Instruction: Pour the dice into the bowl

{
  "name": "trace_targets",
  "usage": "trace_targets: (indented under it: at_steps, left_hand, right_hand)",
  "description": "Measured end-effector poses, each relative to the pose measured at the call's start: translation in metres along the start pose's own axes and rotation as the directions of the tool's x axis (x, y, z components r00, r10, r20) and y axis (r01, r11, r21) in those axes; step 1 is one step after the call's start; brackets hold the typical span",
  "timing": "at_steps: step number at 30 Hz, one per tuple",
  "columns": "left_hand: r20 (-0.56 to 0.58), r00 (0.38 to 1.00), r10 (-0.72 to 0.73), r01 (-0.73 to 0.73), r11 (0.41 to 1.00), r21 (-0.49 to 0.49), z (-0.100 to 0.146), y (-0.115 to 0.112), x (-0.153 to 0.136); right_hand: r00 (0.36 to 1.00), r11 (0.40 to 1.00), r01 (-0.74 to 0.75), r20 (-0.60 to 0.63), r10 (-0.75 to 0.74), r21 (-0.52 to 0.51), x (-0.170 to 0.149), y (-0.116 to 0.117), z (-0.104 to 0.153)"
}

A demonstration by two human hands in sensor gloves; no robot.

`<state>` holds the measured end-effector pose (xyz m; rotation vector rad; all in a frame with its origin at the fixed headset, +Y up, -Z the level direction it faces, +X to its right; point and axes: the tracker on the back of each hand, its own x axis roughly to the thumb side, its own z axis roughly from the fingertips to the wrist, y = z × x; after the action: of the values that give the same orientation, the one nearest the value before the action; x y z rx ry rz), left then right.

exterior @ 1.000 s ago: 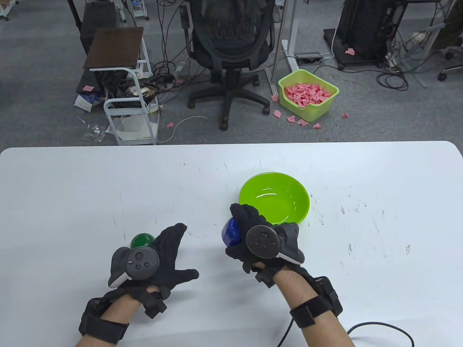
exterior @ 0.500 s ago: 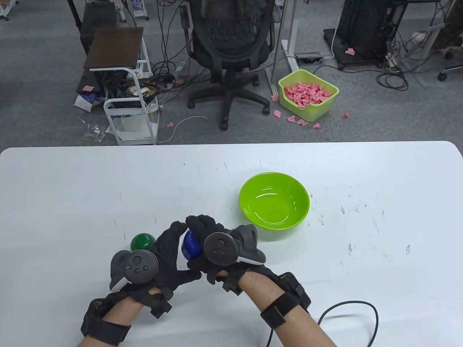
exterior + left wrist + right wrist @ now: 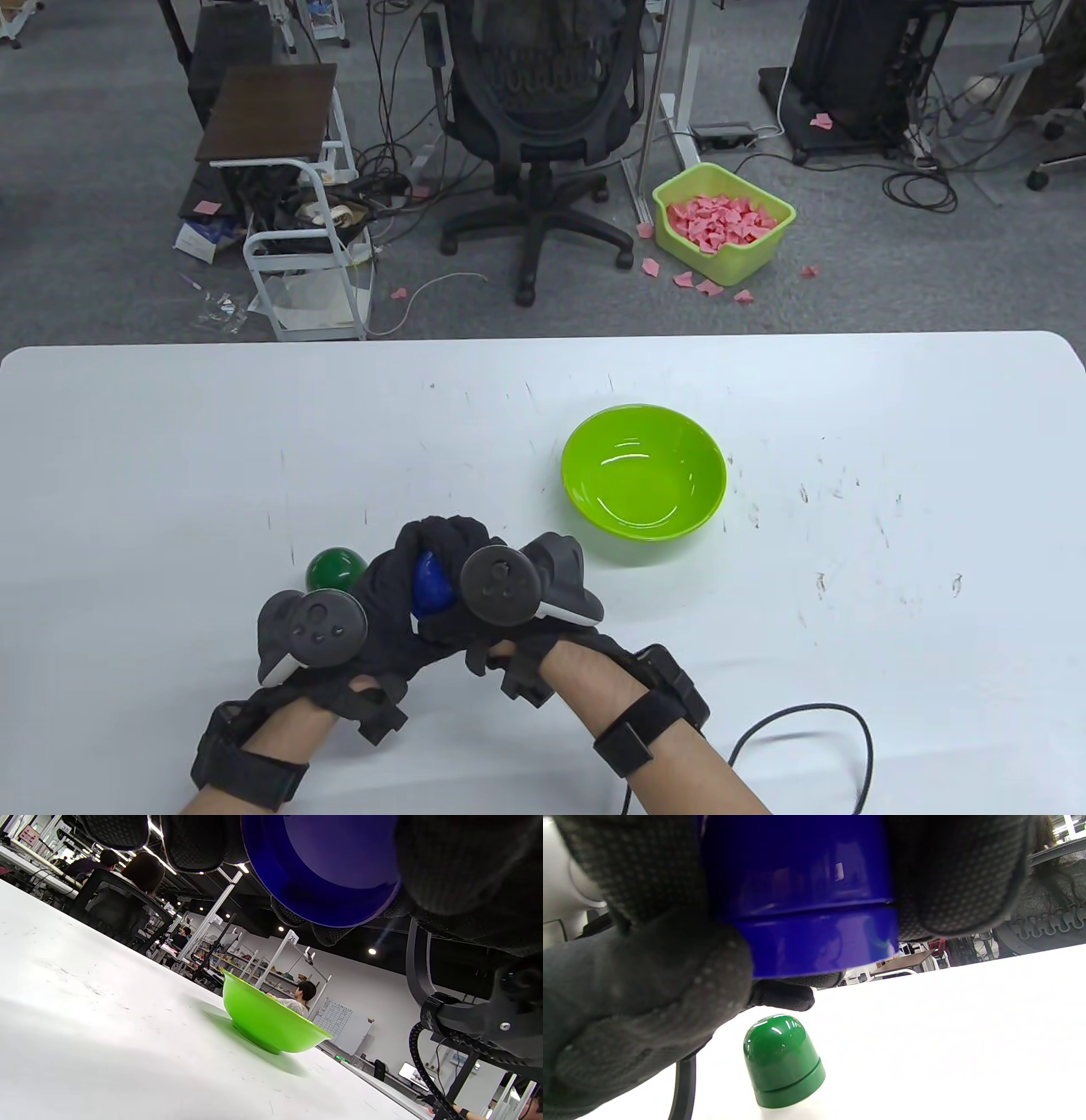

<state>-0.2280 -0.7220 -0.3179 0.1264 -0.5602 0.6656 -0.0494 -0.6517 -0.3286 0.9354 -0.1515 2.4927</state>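
Note:
A blue dice cup [image 3: 431,586] is gripped by my right hand [image 3: 454,548] a little above the table. My left hand [image 3: 394,586] has closed in from the left and holds the same cup from the side and below. In the left wrist view the cup [image 3: 331,870] sits between dark glove fingers [image 3: 195,840]. In the right wrist view the cup [image 3: 801,899] is wrapped by glove fingers [image 3: 950,878]. The green bowl [image 3: 594,441] stands empty to the right and farther back, also in the left wrist view [image 3: 271,1022]. No dice show.
A green dome-shaped cup [image 3: 333,569] stands mouth down on the table just left of my left hand, also in the right wrist view [image 3: 781,1063]. A black cable [image 3: 814,722] loops near the front right. The white table [image 3: 848,407] carries scuff marks.
My right hand has carried the blue cup left, away from the bowl, to my left hand. The left hand's fingers have closed onto the cup. The green cup and bowl have not moved.

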Motion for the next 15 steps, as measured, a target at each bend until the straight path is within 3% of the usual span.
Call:
trace_targets:
  at_steps: [6, 15]
  left_hand:
    - [0.006, 1.000, 0.021, -0.021, 1.000, -0.003, -0.001, 0.000, 0.001]
    - [-0.015, 1.000, -0.009, 0.008, 1.000, -0.012, -0.001, 0.002, -0.007]
  right_hand:
    - [0.999, 0.999, 0.036, 0.001, -0.036, 0.013, -0.004, 0.000, 0.004]
    - [0.996, 0.984, 0.092, -0.001, -0.093, -0.151, -0.023, -0.020, 0.026]
